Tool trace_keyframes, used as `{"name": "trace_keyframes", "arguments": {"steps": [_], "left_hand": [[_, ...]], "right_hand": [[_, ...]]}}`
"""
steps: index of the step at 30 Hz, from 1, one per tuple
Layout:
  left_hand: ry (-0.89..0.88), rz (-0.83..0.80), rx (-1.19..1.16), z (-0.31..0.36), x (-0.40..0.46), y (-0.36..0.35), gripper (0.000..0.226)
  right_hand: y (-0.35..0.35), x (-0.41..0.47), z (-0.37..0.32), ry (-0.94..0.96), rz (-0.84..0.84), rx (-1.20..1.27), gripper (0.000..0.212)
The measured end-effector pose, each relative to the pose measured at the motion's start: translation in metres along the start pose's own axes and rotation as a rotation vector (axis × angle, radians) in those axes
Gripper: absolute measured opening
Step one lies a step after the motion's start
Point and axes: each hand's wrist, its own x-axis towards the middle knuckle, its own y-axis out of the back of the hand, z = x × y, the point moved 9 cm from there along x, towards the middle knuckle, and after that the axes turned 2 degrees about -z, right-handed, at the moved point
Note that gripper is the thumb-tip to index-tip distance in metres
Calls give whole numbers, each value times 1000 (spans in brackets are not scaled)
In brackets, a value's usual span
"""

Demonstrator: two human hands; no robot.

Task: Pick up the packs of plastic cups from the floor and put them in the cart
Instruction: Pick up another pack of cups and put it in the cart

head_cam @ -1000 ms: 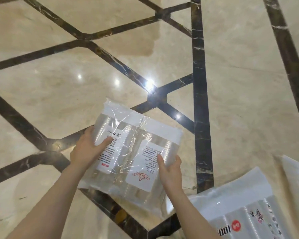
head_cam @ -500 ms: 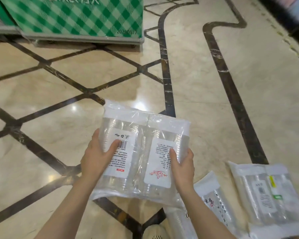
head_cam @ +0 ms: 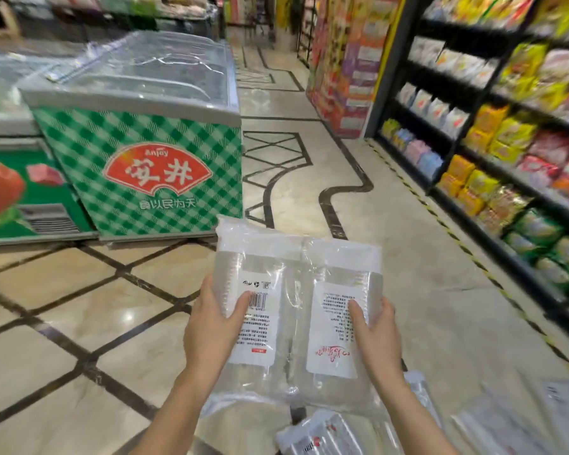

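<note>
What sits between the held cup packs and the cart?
Cannot tell: no cart is in view. Both hands, left and right, grip the cup packs in the air. Ahead are bare floor and a green freezer to the left.

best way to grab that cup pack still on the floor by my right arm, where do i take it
Take the floor pack across its short width, near the middle, coming down from above. It lies flat with its label up and is a soft bag, so it would likely sag if lifted by one end. Both hands, left hand and right hand, are gripping the held pack, so free one first.
</note>
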Motion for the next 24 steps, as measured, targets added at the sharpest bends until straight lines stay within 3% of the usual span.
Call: {"name": "trace_keyframes", "arguments": {"steps": [3,9,24], "left_hand": [[-43,-31,-24,61,-34,32,85],[-177,-54,-53,156,-100,45,72],[-536,-291,-160,358,-314,-100,75]], "right_hand": [[67,-30,-42,5,51,5,53],[183,-80,-76,37,160,6,54],[496,-199,10,37,481,29,68]]}}
